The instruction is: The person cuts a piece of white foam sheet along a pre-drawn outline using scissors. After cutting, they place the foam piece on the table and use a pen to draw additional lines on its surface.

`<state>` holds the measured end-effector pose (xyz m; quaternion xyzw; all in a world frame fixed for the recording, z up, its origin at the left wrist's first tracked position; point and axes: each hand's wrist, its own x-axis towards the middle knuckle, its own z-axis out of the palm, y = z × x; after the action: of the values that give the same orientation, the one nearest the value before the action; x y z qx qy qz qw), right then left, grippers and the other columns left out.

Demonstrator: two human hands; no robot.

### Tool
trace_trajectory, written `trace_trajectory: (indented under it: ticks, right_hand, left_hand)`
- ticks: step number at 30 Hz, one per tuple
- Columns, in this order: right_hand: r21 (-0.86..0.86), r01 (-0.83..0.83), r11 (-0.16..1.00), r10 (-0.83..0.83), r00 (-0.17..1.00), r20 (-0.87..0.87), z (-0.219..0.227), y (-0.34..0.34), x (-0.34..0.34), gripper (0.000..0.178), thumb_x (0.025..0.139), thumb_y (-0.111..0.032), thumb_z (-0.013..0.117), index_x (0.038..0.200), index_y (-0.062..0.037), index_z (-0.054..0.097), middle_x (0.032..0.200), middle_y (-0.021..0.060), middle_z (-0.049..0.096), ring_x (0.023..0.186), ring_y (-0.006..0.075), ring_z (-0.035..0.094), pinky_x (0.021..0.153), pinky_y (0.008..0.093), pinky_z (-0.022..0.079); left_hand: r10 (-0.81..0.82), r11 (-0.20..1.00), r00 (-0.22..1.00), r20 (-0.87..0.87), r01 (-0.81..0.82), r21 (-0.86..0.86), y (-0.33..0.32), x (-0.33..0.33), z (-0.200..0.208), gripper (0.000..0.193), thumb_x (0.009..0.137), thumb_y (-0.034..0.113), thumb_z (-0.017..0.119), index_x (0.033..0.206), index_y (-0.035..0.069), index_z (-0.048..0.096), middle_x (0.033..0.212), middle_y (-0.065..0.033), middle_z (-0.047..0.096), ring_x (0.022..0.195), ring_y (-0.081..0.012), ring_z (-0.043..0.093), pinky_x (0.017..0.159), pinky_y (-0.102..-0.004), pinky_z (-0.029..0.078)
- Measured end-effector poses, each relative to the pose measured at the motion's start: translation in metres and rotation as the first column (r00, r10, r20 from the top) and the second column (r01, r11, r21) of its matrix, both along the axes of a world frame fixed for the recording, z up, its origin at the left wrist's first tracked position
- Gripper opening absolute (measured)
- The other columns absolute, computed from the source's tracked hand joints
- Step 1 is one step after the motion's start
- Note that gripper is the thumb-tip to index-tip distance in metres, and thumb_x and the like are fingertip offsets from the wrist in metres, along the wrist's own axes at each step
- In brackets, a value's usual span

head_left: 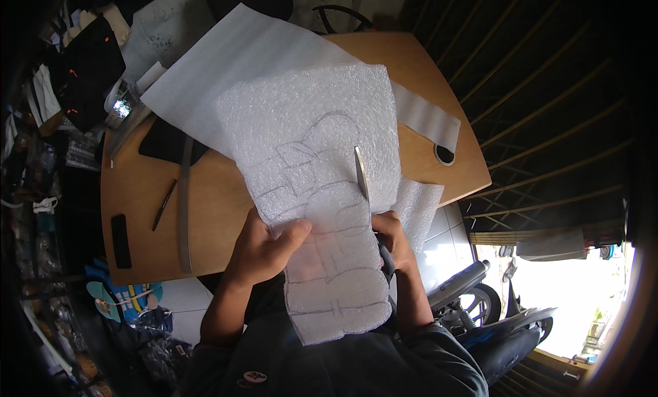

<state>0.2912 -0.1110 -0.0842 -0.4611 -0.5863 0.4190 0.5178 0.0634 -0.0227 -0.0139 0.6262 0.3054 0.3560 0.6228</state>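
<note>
Head view: a sheet of bubble wrap (pixel 322 184) is held over the near edge of the table (pixel 219 212), its lower part hanging down toward the person's lap. Outlines of rounded, block-like shapes are drawn on it in dark line, and the lower part is already cut along that line into a lobed form. The left hand (pixel 264 249) is closed on the sheet's left edge, thumb on top and fingers underneath. The right hand (pixel 394 236) is wrapped around the handles of a pair of scissors (pixel 362 174), whose long pale blades point away from the person and lie against the wrap; whether the blades are parted cannot be told.

Under the bubble wrap a larger sheet of white foam (pixel 233 61) is spread, smooth and matte, reaching past the far table edge. To the left, on the brown wooden tabletop, a long grey metal ruler (pixel 185 205), a dark pen (pixel 164 205) and a small black bar (pixel 120 241) are laid. A roll of tape (pixel 444 154) is seen near the right edge, beside a white strip.

Dark cluttered goods at far left are hard to make out. A motorbike (pixel 480 308), partly cut off, is seen below right.
</note>
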Motion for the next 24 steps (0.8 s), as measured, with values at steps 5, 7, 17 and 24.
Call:
trace_trajectory:
  ticks: [5,7,17,24]
  right_hand:
    - [-0.012,0.043,0.999,-0.043,0.998,0.034,-0.003,-0.003,-0.004,0.081,0.064,-0.080,0.069,0.075,-0.0008,0.057,0.058,0.0035,0.050,0.053,0.0140,0.050,0.049,0.0297,0.034]
    - [0.092,0.089,0.992,-0.103,0.983,0.155,-0.018,-0.005,-0.001,0.076,0.068,-0.073,0.072,0.077,0.0006,0.058,0.059,0.0045,0.051,0.054,0.0140,0.053,0.050,0.0295,0.037]
    - [-0.104,0.185,0.977,-0.212,0.898,-0.385,-0.014,-0.003,-0.043,0.053,0.069,-0.040,0.079,0.094,0.0048,0.067,0.071,0.0106,0.066,0.058,0.0179,0.060,0.055,0.0292,0.041]
    - [-0.011,0.186,0.983,-0.185,0.970,-0.159,-0.018,0.000,-0.040,0.049,0.069,-0.036,0.079,0.095,0.0044,0.068,0.074,0.0113,0.068,0.062,0.0188,0.063,0.058,0.0297,0.044]
  left_hand:
    - [-0.015,1.000,1.000,0.017,0.015,0.000,-0.001,0.001,0.003,0.037,0.086,0.017,0.066,0.115,-0.004,0.056,0.101,-0.0075,0.062,0.092,-0.0149,0.057,0.082,-0.0318,0.047]
    - [-0.015,1.000,0.999,0.048,0.015,0.000,-0.002,0.004,0.002,0.040,0.086,0.017,0.066,0.119,-0.004,0.055,0.105,-0.0090,0.062,0.096,-0.0163,0.057,0.085,-0.0327,0.047]
    - [0.001,1.000,0.997,0.077,0.000,-0.023,-0.013,0.012,-0.005,0.049,0.086,0.014,0.064,0.128,-0.006,0.049,0.122,-0.0151,0.055,0.111,-0.0222,0.053,0.096,-0.0362,0.043]
    - [0.010,1.000,0.994,0.112,-0.007,-0.026,-0.018,0.017,-0.004,0.050,0.086,0.014,0.064,0.129,-0.007,0.047,0.122,-0.0156,0.054,0.112,-0.0227,0.053,0.097,-0.0372,0.042]
